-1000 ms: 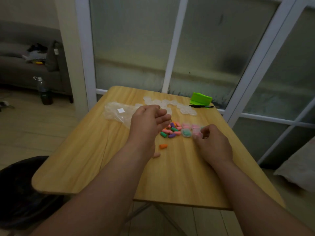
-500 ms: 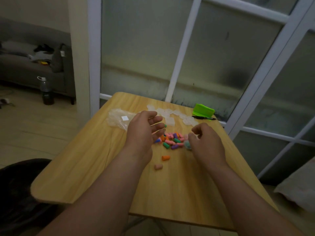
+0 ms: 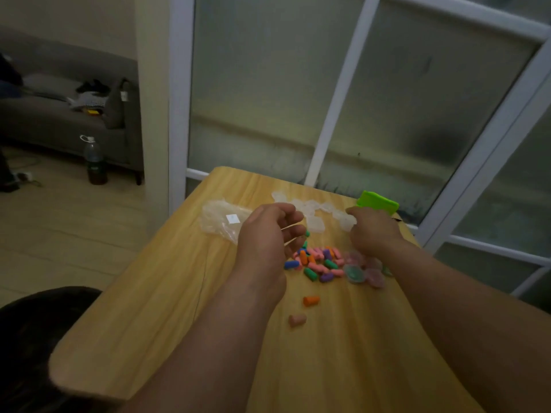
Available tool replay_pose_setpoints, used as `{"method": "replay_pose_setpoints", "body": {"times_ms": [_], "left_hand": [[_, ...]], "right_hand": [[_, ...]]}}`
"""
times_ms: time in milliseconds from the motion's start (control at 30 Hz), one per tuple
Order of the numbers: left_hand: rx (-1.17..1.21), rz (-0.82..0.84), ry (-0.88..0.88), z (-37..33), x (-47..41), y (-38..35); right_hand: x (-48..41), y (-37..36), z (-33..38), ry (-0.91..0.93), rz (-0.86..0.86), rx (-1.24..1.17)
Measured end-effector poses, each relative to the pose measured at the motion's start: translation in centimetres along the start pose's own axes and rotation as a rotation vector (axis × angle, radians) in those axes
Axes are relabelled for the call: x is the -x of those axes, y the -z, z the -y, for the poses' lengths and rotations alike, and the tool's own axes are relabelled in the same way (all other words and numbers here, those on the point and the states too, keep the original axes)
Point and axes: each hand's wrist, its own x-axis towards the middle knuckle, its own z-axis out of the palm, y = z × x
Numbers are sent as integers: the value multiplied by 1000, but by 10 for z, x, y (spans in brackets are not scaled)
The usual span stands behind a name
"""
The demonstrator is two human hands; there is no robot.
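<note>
Two hands work over the worktop (image 3: 179, 308) in the lower half of the frame. Left of centre lies a crumpled clear bag (image 3: 219, 219). Just right of it the left hand (image 3: 268, 234) hovers above the worktop, fingers loosely curled and slightly apart, nothing visible in them. Below its fingertips sits the pile of coloured foam plugs (image 3: 319, 262). An orange plug (image 3: 311, 300) and a pink plug (image 3: 297, 319) lie apart at lower centre. Right of the pile are small round filled cases (image 3: 362, 271). Above the pile, a row of empty clear cases (image 3: 315, 224) runs toward the right hand (image 3: 372, 234). Its curled fingers sit at the row's right end, but the knuckles hide the tips, so a pinch cannot be confirmed. A green box (image 3: 377, 201) lies behind that hand.

Step in hand, by judgement: fetching an empty case. The next move calls for bringing that case to the pile and loading plugs with the left hand.
</note>
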Motion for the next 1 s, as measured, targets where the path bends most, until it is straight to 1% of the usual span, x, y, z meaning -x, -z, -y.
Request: {"method": "replay_pose_setpoints", "body": {"times_ms": [100,200,333,467,567,667,733,800,867,933,1000], "left_hand": [[6,6,17,1,0,-2],[-7,14,29,2,2,-3],[-31,22,30,2,3,-3],[-65,29,26,1,9,-3],[-118,43,42,-1,15,-2],[-235,87,49,-1,21,2],[-331,139,35,-2,28,5],[-435,197,14,-3,35,8],[-590,267,-10,-3,42,11],[-733,340,-43,-2,52,12],[-790,407,-82,-3,61,13]], "right_hand": [[-15,-6,3,40,60,126],[-22,-11,3,37,53,206],[-24,-12,4,3,66,176],[-15,-7,3,9,74,53],[1,7,9,38,20,-175],[39,28,22,63,-71,-514],[77,43,32,64,-98,-747],[116,54,41,53,-66,-967],[148,60,47,36,-3,-1149],[170,60,49,17,50,-1252],[183,59,49,-17,79,-1312]]}}
